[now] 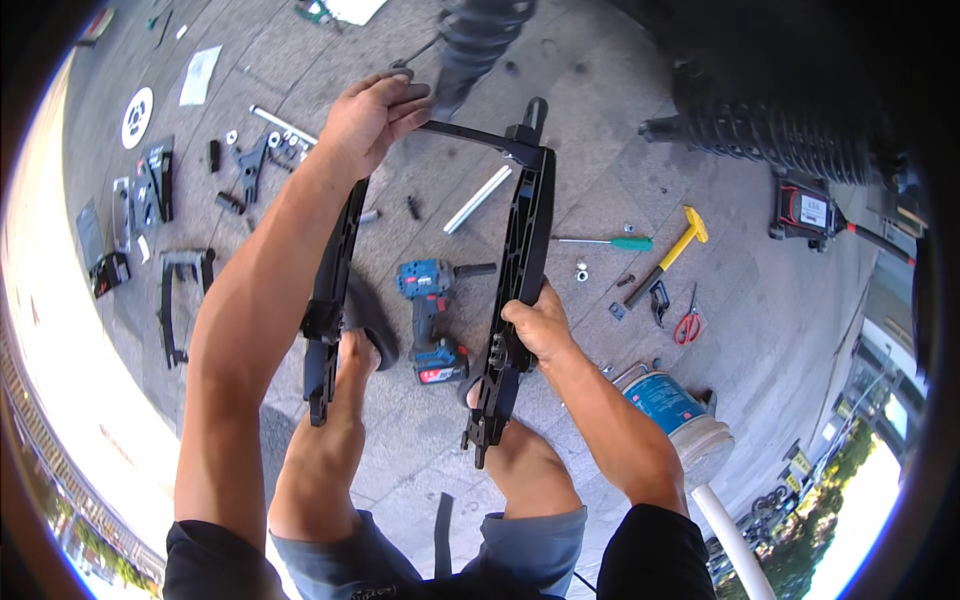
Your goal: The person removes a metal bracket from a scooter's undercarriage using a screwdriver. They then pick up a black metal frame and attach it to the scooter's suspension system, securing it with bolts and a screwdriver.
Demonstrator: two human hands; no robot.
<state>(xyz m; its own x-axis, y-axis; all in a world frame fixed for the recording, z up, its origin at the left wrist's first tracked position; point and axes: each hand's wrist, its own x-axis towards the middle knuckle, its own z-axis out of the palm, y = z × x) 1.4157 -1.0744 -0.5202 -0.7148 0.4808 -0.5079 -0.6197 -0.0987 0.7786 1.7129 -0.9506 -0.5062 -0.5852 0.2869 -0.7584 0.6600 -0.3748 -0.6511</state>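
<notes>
A black U-shaped frame (pixel 522 225) with ribbed side rails and a thin crossbar hangs in front of me above the ground. My right hand (pixel 540 325) is wrapped round its right rail, thumb on top, just above the lower end fittings. At the far left corner, my left hand (pixel 378 112) is closed with curled fingers and hides that corner of the frame. My left forearm partly covers the left rail (pixel 345 240). Beyond the left fingers, a dark thin piece reaches toward a blurred black ribbed tube (pixel 485 45).
Between the rails, a blue cordless power tool (pixel 425 280) lies on the paving. To the right are a green-handled screwdriver (pixel 630 243), a yellow hammer (pixel 685 240), red-handled pliers (pixel 688 328) and a bucket (pixel 690 430). Black brackets (pixel 155 185) and small parts lie left. Black ribbed tubing (pixel 780 135) looms far right.
</notes>
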